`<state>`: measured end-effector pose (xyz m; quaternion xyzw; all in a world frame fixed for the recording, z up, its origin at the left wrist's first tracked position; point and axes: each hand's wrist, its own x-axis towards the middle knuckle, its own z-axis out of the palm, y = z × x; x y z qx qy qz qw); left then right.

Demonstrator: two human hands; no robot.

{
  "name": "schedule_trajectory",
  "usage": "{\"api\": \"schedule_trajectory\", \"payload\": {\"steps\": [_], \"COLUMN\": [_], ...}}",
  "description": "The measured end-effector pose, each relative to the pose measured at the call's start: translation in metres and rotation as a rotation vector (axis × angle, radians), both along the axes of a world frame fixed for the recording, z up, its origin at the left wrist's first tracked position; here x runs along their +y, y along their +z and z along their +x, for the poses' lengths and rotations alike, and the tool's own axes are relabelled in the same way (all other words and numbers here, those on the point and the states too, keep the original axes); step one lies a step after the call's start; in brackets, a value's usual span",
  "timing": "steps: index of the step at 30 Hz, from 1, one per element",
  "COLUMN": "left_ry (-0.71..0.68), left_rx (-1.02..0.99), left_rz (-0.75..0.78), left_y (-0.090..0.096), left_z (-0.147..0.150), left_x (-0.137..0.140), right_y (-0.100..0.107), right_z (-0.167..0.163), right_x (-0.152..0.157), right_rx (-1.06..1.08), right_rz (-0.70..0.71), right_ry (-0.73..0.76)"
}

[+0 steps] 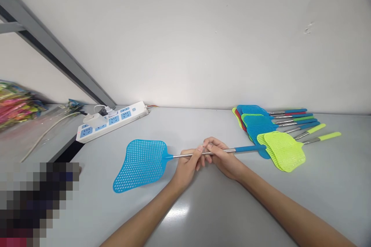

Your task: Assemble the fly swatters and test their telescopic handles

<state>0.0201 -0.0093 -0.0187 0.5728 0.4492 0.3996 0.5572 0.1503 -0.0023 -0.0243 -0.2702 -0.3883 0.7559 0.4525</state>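
A blue fly swatter [142, 164] stretches across the middle of the view, its perforated head at the left and its blue grip at the right. My left hand [188, 162] is closed around the metal shaft close to the head. Just right of it, my right hand [222, 156] grips the same shaft, near the blue grip. The fingertips of both hands meet at mid-shaft. The end of the grip reaches the pile of swatters, in front of a yellow-green fly swatter [285, 152].
At the back right, several blue, red and yellow-green swatters [259, 125] lie overlapped, handles pointing right. A white power strip [116, 121] with plugs sits at the back left. Colourful plastic-wrapped items [17, 104] lie farther left, by a grey metal frame [58, 46]. A wall stands behind.
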Motion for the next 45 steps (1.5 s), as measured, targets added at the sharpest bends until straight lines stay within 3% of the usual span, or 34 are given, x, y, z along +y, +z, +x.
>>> {"api": "schedule_trajectory", "payload": {"steps": [14,24,33,45], "left_ry": [0.063,0.071,0.103,0.035], "left_rx": [-0.118,-0.168,-0.269,-0.176], "left_rz": [-0.106,-0.154,-0.120,-0.051], "left_y": [-0.009,-0.003,-0.004,-0.008], "left_z": [-0.003,-0.004,-0.005,-0.008], "left_x": [0.006,0.006,0.006,0.007], "right_y": [-0.003,-0.005,-0.004,-0.003], "right_z": [-0.006,0.004,0.006,0.011], "right_x": [0.002,0.001,-0.005,-0.007], "right_rx": [0.027,0.026,0.066,0.086], "right_rz": [-0.093,-0.091,-0.101,-0.103], "right_ry": [-0.115,-0.219,-0.227,-0.197]}}
